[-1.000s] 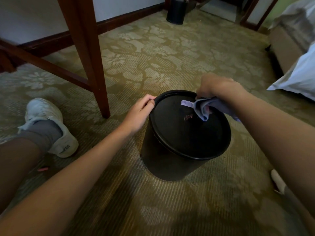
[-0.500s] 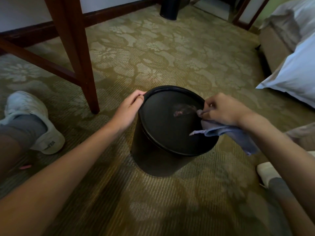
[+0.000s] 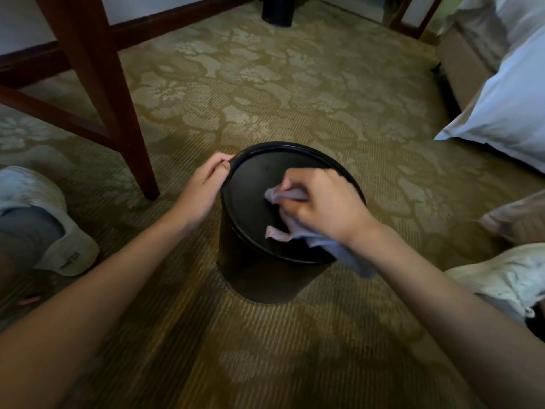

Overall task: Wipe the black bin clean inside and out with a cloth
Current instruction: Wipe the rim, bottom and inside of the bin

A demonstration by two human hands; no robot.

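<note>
While the left hand is curling its fingers over the black bin rim on the carpet, the right hand is pinching a cloth bunched above its opening, with wiping seemingly midway.

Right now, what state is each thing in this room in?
Bin: on the carpet, a flat black face turned up.
Cloth: bunched, pressed on that face, one end hanging over the rim.
Right hand: closed on the cloth.
Left hand: gripping the bin's rim.
Second bin: upright by the far wall.
Pillow: lying at the right.
</note>
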